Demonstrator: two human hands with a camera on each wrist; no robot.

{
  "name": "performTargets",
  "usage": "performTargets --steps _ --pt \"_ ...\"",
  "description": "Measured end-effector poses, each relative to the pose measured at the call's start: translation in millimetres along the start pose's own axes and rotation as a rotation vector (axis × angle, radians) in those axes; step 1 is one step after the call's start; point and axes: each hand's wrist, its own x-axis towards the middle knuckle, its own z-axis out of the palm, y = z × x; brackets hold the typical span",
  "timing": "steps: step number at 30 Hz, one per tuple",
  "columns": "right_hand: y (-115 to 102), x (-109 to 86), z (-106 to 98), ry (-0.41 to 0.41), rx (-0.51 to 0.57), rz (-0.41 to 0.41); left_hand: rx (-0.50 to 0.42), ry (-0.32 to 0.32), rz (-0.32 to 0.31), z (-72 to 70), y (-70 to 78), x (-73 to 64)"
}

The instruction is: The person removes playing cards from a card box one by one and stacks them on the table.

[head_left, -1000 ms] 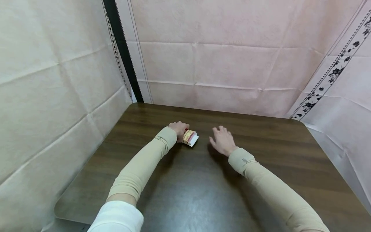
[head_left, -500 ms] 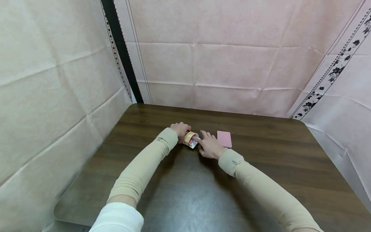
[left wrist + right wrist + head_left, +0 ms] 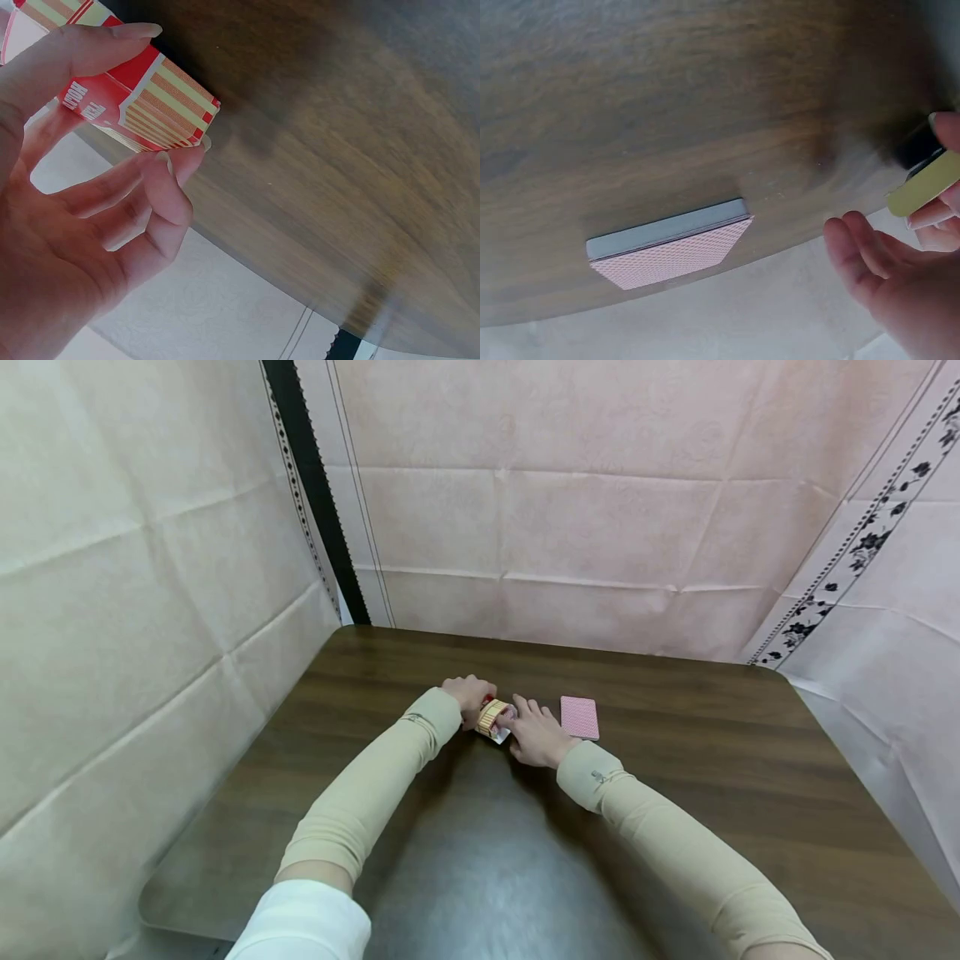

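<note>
A striped playing-card box (image 3: 491,717), red and pale yellow, is gripped by my left hand (image 3: 467,695). In the left wrist view, the thumb lies across the card box (image 3: 161,97) and fingertips support it from the other side. My right hand (image 3: 538,738) is at the box's end nearest it. The right wrist view has its thumb and a finger on either side of a yellowish flap (image 3: 926,184), partly cut off by the frame; the other fingers are clear of it. A deck of cards (image 3: 580,718) with pink patterned backs lies squared beyond the right hand.
The brown wooden table (image 3: 465,843) extends around both arms. Its far edge meets a pale hanging cloth (image 3: 585,543), and another cloth (image 3: 150,610) hangs along the left side.
My right hand moved left to the box's end and then slightly further, revealing the deck it had covered. My left hand kept its grip and shifted slightly right.
</note>
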Motion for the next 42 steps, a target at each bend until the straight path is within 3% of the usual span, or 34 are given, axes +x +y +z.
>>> performTargets --steps 7,12,18,24,27,31,35,42 --pt "2 -1.2 -7 0.131 0.078 -0.027 -0.024 0.014 -0.029 -1.3 -6.3 -0.8" --pt "-2 -1.9 -12 0.099 0.116 0.008 -0.044 0.004 -0.017 -0.1 -5.9 -2.8" --pt "3 -4.5 -13 0.054 0.041 0.009 -0.024 0.004 -0.039 0.4 -10.6 -4.3" --pt "28 -17.4 -14 0.116 0.045 0.031 -0.024 0.007 -0.062 -2.5 -14.2 -5.3" --pt "43 -25.9 -11 0.155 0.031 0.125 -0.028 -0.011 -0.070 -3.0 -15.1 -7.1" --pt "59 -35.5 -5 0.182 -0.019 0.341 -0.029 -0.032 -0.067 -2.1 -16.0 -10.5" --pt "67 -39.8 2 0.156 -0.050 0.508 -0.028 -0.036 -0.067 -0.6 -16.7 -11.5" --pt "66 -34.9 7 0.137 -0.044 0.616 -0.009 -0.035 -0.059 -2.9 -13.5 -14.0"
